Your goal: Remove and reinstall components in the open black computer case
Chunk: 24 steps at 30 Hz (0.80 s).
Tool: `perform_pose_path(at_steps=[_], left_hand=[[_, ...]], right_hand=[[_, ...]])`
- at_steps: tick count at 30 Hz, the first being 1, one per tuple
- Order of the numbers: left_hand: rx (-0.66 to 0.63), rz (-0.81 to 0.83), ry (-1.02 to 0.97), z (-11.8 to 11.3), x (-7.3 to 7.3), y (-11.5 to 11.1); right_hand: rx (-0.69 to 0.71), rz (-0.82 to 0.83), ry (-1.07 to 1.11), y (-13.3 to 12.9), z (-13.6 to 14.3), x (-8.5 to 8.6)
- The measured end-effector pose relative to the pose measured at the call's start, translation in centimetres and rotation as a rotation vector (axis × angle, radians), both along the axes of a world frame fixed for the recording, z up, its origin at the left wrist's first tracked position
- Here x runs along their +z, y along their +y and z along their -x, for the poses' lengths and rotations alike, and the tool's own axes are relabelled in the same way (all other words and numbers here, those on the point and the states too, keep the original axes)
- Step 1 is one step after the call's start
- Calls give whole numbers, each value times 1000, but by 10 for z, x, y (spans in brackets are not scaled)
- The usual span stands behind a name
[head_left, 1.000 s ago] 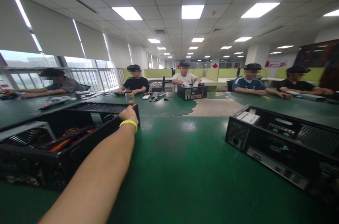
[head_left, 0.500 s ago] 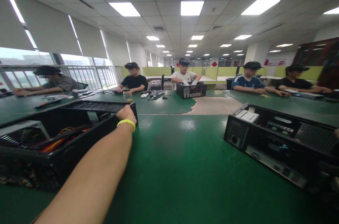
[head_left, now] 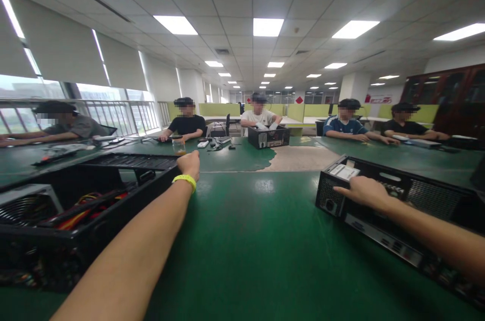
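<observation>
My left hand (head_left: 189, 163), with a yellow band on the wrist, grips the far right corner of an open black computer case (head_left: 76, 199) lying on the left of the green table (head_left: 246, 240). Red and yellow cables and a fan grille show inside that case. My right hand (head_left: 361, 192) lies palm down on the near top edge of a second open black computer case (head_left: 397, 215) on the right, fingers stretched toward its left end.
Several people sit along the far side of the table, one with white gloves at a small black case (head_left: 268, 137). A glass jar (head_left: 179, 146), tools and small parts lie beyond my left hand. A worn bare patch (head_left: 303, 157) marks the table's middle.
My right arm has come into view from the right and its hand has landed on the right-hand case. The left hand has stayed on the corner of the left case. The view tilted slightly.
</observation>
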<state>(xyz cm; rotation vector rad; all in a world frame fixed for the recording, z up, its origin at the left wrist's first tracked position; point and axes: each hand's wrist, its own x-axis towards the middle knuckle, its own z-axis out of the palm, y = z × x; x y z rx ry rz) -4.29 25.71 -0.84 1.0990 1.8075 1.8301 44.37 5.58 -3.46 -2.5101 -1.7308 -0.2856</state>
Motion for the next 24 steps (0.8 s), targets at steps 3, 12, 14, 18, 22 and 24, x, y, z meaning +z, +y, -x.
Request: perform_pose_path(at_steps=[3, 12, 14, 18, 22, 24], left_hand=[[-111, -18, 68, -17, 15, -9], [-484, -222, 262, -133, 62, -35], [-580, -270, 329, -172, 70, -45], [-764, -336, 531, -240, 73, -72], [-925, -363, 830, -267, 53, -108], [-975, -335, 1035, -264, 36, -124]], right_hand=[[28, 4, -96, -20, 5, -1], [404, -28, -197, -92, 100, 0], [524, -11, -121, -116, 141, -1], [845, 119, 99, -152, 211, 19], [1047, 285, 345, -120, 214, 62], [983, 451, 268, -78, 195, 74]])
